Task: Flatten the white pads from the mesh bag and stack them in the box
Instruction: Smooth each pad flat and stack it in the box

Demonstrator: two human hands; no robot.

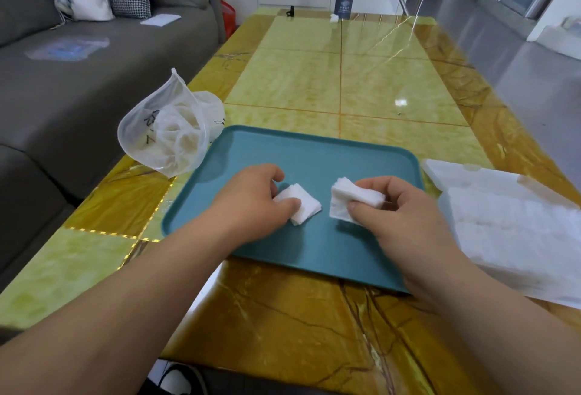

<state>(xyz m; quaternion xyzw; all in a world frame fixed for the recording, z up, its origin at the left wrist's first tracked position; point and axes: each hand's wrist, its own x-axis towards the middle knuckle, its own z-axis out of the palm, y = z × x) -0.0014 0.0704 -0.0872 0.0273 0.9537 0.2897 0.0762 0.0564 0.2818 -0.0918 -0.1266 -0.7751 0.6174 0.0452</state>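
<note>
Mesh bag, centre left, overlaps the teal tray's far-left corner. Left hand: thumb and curled fingers pinch a square white pad lying flat on the tray, one corner pointing lower right. Right hand: thumb and curled fingers clamp a thicker pad stack, long axis left-right, edges fluffy. Box at right edge.

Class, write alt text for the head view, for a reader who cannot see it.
A person's left hand grips a small square white pad and the right hand a layered white pad, over a teal plastic tray on a yellow-green marble table. A white mesh bag sits left, a translucent box right.
</note>
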